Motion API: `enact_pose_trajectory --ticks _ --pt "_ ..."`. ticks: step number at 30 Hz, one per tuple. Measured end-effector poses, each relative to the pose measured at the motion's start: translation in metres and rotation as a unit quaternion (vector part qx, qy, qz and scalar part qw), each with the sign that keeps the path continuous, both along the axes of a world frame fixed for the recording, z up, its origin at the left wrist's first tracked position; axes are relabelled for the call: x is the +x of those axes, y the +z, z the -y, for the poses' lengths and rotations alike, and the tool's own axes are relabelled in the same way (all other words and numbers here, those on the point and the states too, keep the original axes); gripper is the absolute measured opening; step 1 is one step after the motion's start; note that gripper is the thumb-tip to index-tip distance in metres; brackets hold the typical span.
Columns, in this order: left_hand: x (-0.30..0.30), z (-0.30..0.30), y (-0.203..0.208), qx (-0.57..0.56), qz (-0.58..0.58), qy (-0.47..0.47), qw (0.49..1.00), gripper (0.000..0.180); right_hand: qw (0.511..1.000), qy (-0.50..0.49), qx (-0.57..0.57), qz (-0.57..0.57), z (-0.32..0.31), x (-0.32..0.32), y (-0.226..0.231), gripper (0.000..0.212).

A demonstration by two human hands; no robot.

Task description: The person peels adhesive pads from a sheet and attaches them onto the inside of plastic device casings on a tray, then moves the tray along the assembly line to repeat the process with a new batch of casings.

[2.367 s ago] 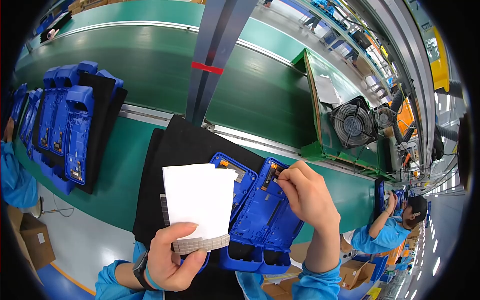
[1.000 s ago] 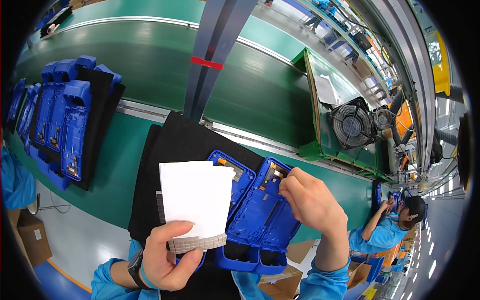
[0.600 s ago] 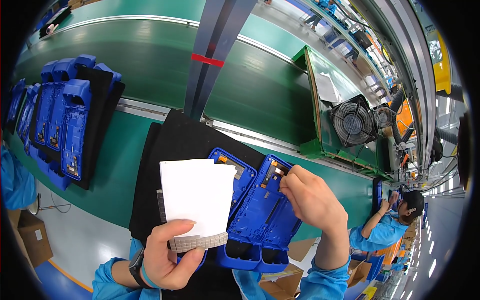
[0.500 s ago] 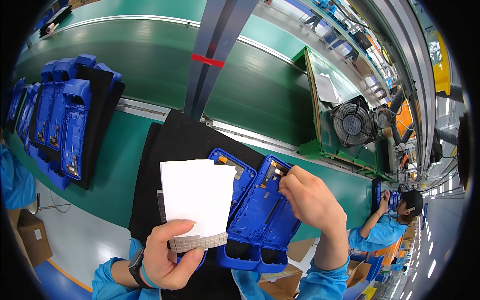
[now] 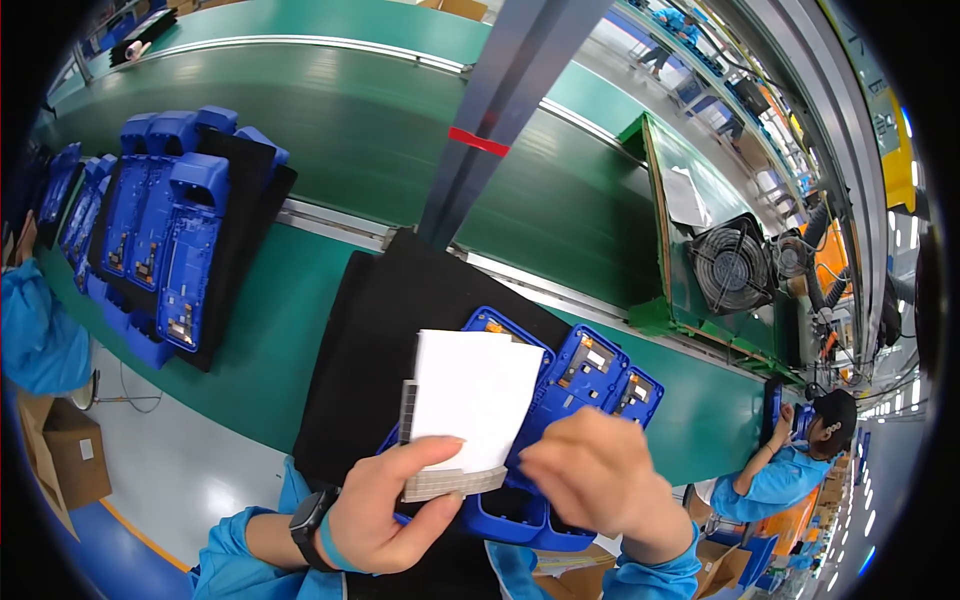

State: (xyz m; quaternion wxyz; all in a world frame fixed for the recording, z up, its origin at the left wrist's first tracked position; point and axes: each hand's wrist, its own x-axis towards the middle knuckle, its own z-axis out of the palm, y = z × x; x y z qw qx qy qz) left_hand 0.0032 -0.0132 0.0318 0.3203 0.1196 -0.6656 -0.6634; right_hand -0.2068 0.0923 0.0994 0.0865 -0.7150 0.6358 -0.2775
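Observation:
My left hand (image 5: 385, 515) grips a small stack of white backing sheets (image 5: 478, 400) between thumb and fingers. Rows of little grey square pads (image 5: 455, 484) run along its lower edge. Beside it, my right hand (image 5: 605, 475) is closed in a pinch, slightly blurred; what the fingertips hold, if anything, does not show. It hovers over the near part of the blue plastic housings (image 5: 588, 368), which lie side by side with their insides up. Small circuit boards and orange flex pieces sit at their far ends. The sheets and my hands cover much of them.
A black foam mat (image 5: 400, 300) lies under the housings on the green table. More blue housings (image 5: 190, 265) rest on a mat at left, near a co-worker's blue sleeve (image 5: 45, 330). Beyond stand a metal post (image 5: 500, 110) and a fan (image 5: 733, 265). Another person (image 5: 790, 460) works at right.
My right hand has drawn back from a housing's far end toward me and the sheets, uncovering another housing at right. The left hand still holds the sheets. The whole view has shifted.

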Motion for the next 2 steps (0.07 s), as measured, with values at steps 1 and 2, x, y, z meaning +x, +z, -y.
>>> enact_pose_trajectory --ticks 1,2 --pt "0.0029 0.0011 0.0007 -0.003 0.020 -0.044 0.999 0.055 1.000 0.006 -0.013 0.007 0.0014 0.0085 -0.0029 0.027" --pt "0.0051 0.0031 -0.0004 -0.004 0.038 -0.089 0.995 0.059 1.000 0.011 -0.024 0.013 0.0023 0.0146 -0.0056 0.028"
